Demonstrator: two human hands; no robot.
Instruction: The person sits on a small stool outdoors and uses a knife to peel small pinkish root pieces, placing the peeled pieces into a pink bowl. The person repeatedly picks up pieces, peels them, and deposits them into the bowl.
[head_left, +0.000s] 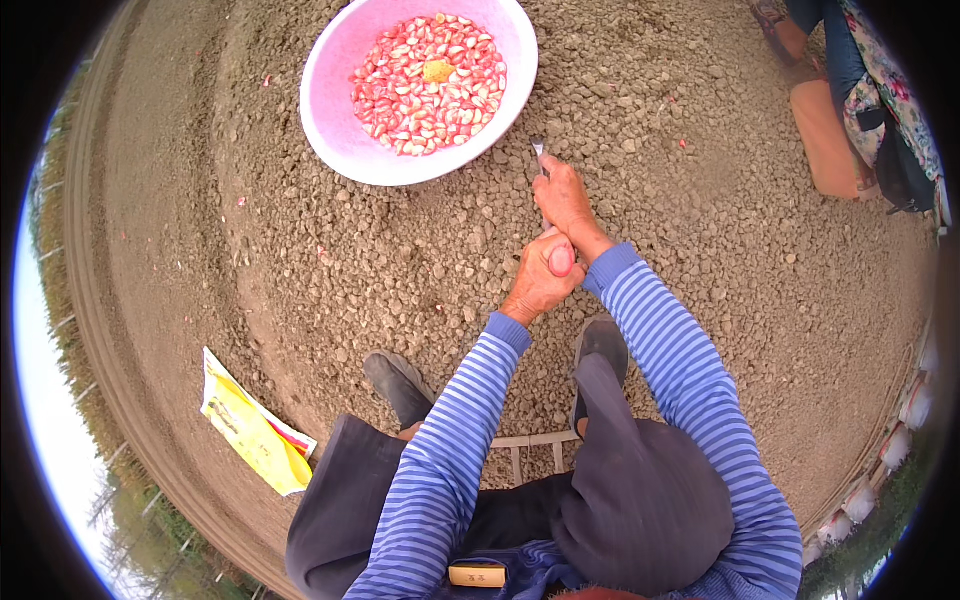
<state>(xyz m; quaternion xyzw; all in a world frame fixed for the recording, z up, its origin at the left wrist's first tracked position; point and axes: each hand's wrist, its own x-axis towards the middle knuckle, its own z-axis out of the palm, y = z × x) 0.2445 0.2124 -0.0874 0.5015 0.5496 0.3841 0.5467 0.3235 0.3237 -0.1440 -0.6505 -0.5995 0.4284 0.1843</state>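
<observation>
Both hands are on one slim hand tool with a narrow metal tip (538, 145), held low over the cloddy soil (450, 247). My right hand (568, 196) grips its shaft nearer the tip. Just below, my left hand (541, 276) is closed around the handle, whose rounded pink end (561, 260) pokes out of the fist. The wrist of my right hand lies close against the left hand. Up ahead and left of the tip stands a pink-white basin (322, 112) of pink-tinted garlic cloves (427, 105). A small yellow object (438, 71) rests on the cloves; its kind is unclear.
A yellow printed bag (259, 439) lies on the soil at left. My shoes (401, 386) flank a pale slatted frame (531, 442). At upper right is another person's leg (851, 60) beside a tan object (821, 139). White bundles (896, 446) line the right edge.
</observation>
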